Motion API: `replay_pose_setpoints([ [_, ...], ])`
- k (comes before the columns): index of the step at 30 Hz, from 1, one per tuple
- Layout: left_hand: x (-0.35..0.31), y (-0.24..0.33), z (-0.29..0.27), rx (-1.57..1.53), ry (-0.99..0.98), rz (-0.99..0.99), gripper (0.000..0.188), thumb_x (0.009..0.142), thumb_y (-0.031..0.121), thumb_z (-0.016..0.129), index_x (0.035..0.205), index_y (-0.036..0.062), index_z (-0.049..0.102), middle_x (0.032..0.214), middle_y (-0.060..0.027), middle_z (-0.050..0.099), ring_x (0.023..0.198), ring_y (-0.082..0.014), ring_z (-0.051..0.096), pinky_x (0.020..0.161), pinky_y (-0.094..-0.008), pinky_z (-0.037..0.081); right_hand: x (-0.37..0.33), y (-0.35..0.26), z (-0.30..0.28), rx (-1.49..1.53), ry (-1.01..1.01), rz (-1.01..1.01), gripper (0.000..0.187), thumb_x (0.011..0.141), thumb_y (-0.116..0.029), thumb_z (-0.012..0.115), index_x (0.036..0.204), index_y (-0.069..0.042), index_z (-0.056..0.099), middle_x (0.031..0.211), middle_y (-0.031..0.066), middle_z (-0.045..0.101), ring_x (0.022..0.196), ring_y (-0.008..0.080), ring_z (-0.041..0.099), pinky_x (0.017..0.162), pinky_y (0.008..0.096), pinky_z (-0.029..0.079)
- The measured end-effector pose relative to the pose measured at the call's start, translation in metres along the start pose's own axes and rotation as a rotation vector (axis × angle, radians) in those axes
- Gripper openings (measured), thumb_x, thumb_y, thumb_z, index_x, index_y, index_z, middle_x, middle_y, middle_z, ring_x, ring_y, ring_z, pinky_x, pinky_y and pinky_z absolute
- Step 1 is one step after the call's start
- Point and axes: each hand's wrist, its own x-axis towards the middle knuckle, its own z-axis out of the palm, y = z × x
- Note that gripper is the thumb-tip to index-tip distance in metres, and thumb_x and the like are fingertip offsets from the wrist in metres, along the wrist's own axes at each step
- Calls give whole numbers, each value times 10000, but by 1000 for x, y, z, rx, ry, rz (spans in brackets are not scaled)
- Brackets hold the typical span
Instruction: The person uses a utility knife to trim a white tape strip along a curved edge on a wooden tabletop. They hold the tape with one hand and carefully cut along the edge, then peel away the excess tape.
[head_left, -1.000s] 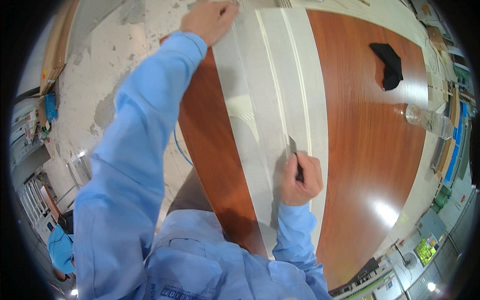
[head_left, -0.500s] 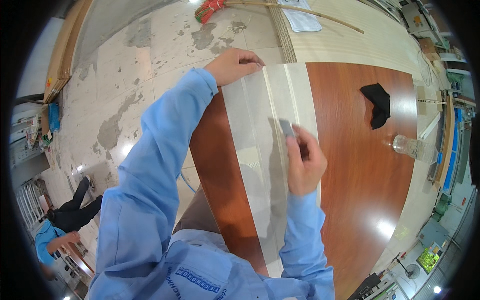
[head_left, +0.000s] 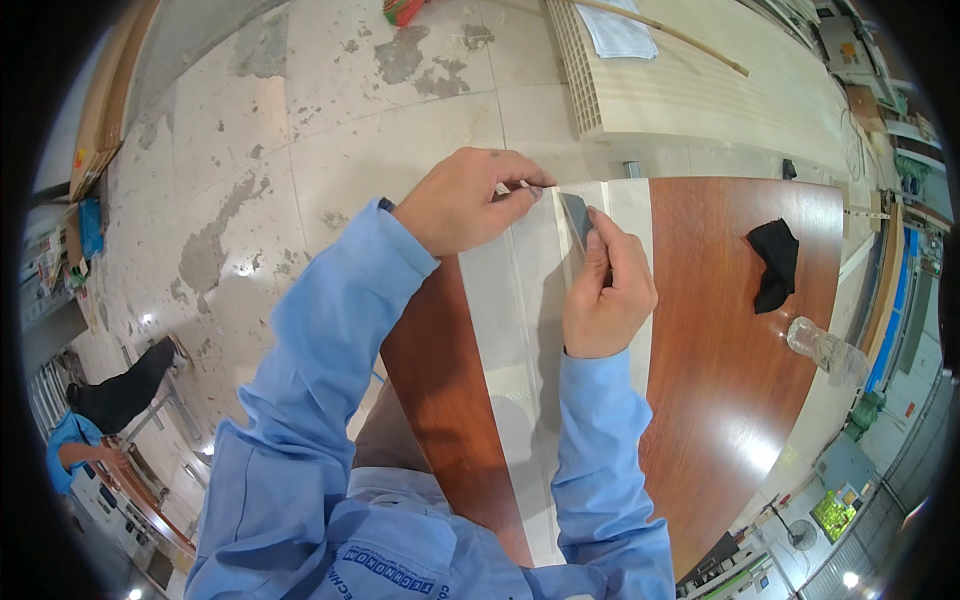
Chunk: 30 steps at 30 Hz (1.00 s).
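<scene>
A long pale grey-white panel (head_left: 490,310) with raised narrow cream strips lies lengthwise over a glossy reddish-brown wooden board (head_left: 740,370). At the panel's far end is my left hand (head_left: 465,205), its thumb and fingers pinched together at the tip of a cream strip (head_left: 560,222). What lies between those fingertips is too small to tell. My right hand (head_left: 612,290) grips a flat grey metal blade (head_left: 578,220) between thumb and fingers. The blade is tilted over the same strip, close to my left fingertips; whether it touches is unclear.
On the board's right side lie a black cloth (head_left: 773,265) and a clear plastic bottle (head_left: 828,352) on its side. Beyond the far edge stands a stack of cream panels (head_left: 690,100) with a white cloth (head_left: 615,32) and a thin stick. Another person (head_left: 125,390) is at far left.
My right hand has moved the blade along the strip toward the far end, near my left hand. My left hand stays at that end. The whole view has shifted, so the board appears lower.
</scene>
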Motion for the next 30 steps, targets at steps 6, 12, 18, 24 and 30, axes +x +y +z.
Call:
replay_pose_setpoints([
  [6,0,-4,2,-22,23,103,305,964,15,607,1241,-14,732,1052,-133,756,918,-187,694,842,-324,578,3,0,2,-28,6,-87,233,1016,18,599,1196,14,747,932,138,711,766,231,654,683,325,508],
  [12,0,-6,3,2,47,165,309,952,-8,608,1235,-12,734,1053,-138,752,911,-200,697,833,-325,580,4,0,0,-9,-21,-78,229,1016,21,605,1194,15,749,916,138,709,750,219,640,674,319,499],
  [18,-1,-5,3,-10,59,176,306,947,-12,606,1226,-16,733,1046,-147,748,902,-215,703,815,-330,583,6,2,-2,8,-33,-90,224,1017,16,608,1190,13,750,896,131,697,737,207,628,660,317,484],
  [24,0,-3,2,33,56,189,308,942,-21,602,1221,-18,731,1042,-149,744,902,-217,706,801,-329,583,6,0,-2,-6,-47,-63,222,1017,15,606,1188,13,749,915,137,708,767,218,654,683,316,498],
  [30,-1,-2,2,22,51,180,315,942,-28,598,1228,-20,729,1045,-145,738,887,-205,695,788,-321,577,10,1,2,-3,-21,-83,220,1016,12,607,1184,14,749,916,135,707,770,219,654,690,314,502],
])
